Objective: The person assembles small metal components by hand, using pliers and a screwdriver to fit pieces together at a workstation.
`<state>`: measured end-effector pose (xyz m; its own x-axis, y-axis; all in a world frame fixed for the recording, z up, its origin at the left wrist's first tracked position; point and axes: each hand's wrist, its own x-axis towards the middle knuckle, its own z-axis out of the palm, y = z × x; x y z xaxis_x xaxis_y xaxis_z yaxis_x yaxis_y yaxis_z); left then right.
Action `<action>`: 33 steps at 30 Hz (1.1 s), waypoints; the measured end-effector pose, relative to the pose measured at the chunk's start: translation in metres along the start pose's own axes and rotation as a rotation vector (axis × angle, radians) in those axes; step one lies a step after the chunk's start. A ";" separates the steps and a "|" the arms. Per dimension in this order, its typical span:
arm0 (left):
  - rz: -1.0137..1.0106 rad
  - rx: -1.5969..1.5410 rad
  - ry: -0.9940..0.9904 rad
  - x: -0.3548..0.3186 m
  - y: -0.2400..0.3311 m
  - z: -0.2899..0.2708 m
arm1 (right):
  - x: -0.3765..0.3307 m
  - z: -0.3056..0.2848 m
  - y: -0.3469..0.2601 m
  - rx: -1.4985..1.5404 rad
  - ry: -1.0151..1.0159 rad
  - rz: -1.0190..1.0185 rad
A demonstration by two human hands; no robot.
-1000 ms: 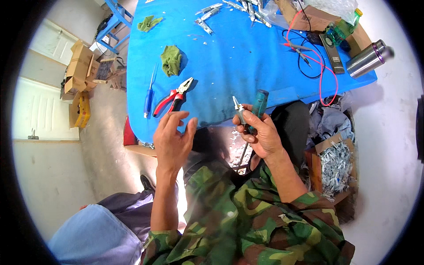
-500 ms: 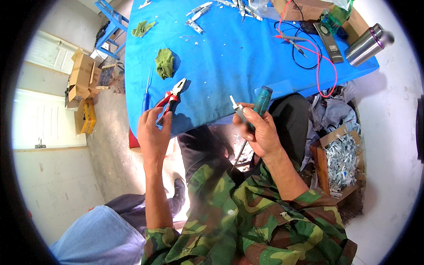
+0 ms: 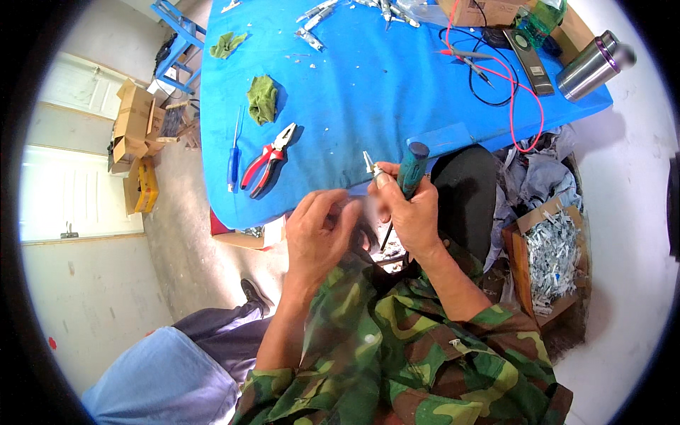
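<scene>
My right hand point(image 3: 416, 217) is closed round a screwdriver point(image 3: 412, 168) with a teal handle, its dark shaft pointing down toward my lap. The same hand pinches a small silver-white metal part point(image 3: 371, 166) between thumb and forefinger, its narrow tip sticking up. Just left of it, my left hand point(image 3: 319, 230) hovers over my lap, fingers curved and a gap between thumb and forefinger. Nothing shows in it, though its fingertips are partly blurred. Red-handled pliers point(image 3: 265, 161) lie on the blue-covered table point(image 3: 354, 92) beyond my left hand. Beside them rests a blue screwdriver point(image 3: 234, 159).
Green cloths point(image 3: 262, 99) and several metal parts point(image 3: 312, 30) lie farther back. At the right are red and black test leads point(image 3: 516, 106) and a steel flask point(image 3: 589, 67). A carton of metallic scraps point(image 3: 552, 262) stands below. Another person's blue-clad body point(image 3: 163, 375) is at lower left.
My left hand has let go of the pliers, which now lie on the table, and has moved right and nearer to my right hand. My right hand still holds the screwdriver and metal part.
</scene>
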<state>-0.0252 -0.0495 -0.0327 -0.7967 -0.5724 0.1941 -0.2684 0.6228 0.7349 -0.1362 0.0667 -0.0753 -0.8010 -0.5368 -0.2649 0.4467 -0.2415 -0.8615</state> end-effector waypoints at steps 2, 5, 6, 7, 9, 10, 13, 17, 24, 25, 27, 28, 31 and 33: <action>-0.039 -0.090 -0.022 0.005 0.004 0.005 | -0.004 0.003 0.004 -0.059 0.015 -0.092; -0.086 -0.266 -0.024 0.008 -0.005 0.015 | -0.009 0.006 0.009 -0.138 -0.014 -0.195; -0.103 -0.340 -0.018 0.008 -0.006 0.017 | -0.012 0.007 0.009 -0.170 -0.026 -0.218; -0.159 -0.431 -0.035 0.009 -0.004 0.017 | -0.011 0.005 0.012 -0.203 -0.054 -0.226; -0.270 -0.613 -0.068 0.010 0.000 0.016 | -0.014 0.003 0.014 -0.179 -0.065 -0.199; -0.304 -0.636 -0.087 0.011 -0.002 0.014 | -0.015 0.003 0.012 -0.169 -0.073 -0.184; -0.334 -0.659 -0.111 0.011 -0.007 0.009 | -0.018 0.004 0.010 -0.138 -0.125 -0.149; -0.205 -0.468 -0.103 0.008 -0.014 0.011 | -0.020 0.004 0.013 -0.133 -0.128 -0.118; 0.093 -0.057 0.026 0.005 -0.011 0.020 | -0.020 0.007 0.014 -0.182 -0.142 -0.141; 0.113 -0.031 0.040 0.004 -0.014 0.022 | -0.021 0.007 0.015 -0.177 -0.142 -0.137; 0.126 -0.010 0.055 0.003 -0.016 0.023 | -0.021 0.007 0.017 -0.158 -0.142 -0.134; 0.118 -0.015 0.057 0.003 -0.015 0.022 | -0.022 0.008 0.017 -0.144 -0.142 -0.131; 0.045 -0.063 0.052 0.004 -0.013 0.020 | -0.021 0.008 0.013 -0.100 -0.178 -0.071; -0.030 -0.148 0.035 0.006 -0.014 0.018 | -0.021 0.007 0.012 -0.041 -0.200 -0.057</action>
<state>-0.0358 -0.0515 -0.0537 -0.7693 -0.6094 0.1918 -0.2067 0.5215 0.8278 -0.1113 0.0690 -0.0773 -0.7273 -0.6744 -0.1277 0.3833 -0.2447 -0.8906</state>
